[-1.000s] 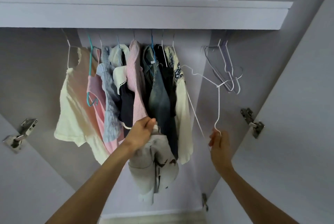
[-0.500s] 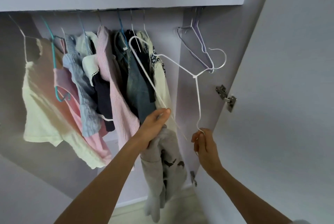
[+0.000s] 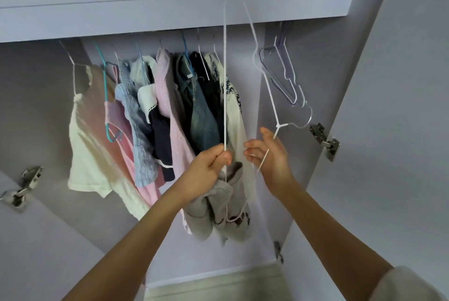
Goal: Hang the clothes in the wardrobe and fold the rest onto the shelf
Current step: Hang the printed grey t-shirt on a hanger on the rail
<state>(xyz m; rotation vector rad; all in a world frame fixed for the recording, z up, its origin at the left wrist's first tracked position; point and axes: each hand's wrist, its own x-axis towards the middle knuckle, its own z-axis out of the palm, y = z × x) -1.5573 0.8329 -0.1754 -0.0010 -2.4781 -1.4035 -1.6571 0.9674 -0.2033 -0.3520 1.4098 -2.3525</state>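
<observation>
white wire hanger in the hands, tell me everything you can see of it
The white wire hanger is thin, white-coated wire, bare of clothing and off the rail. It is turned on end, one rounded corner up in front of the shelf edge, the other low against the grey garment. The left hand pinches one long side while also gripping that garment. The twisted neck sits by the right hand, whose fingers loosely touch the stem; the hook itself cannot be made out.
</observation>
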